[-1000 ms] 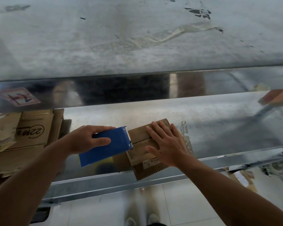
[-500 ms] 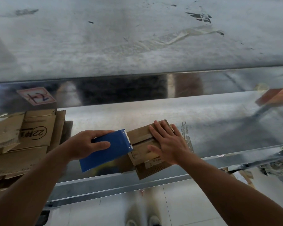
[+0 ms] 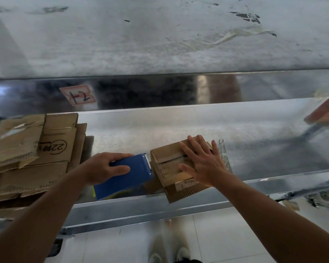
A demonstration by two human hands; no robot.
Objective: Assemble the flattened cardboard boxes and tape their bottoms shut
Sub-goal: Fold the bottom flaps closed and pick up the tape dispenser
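As left hand (image 3: 104, 168) grips dispenser (image 3: 127, 180), right hand (image 3: 205, 166) presses one box (image 3: 166, 154).

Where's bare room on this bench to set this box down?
Bare bench lies right of the box and right hand, up to the reddish object at the far edge, and behind the box toward the back ledge. Crowded: the flattened cardboard stack fills the left; the left hand with the tape dispenser sits between.
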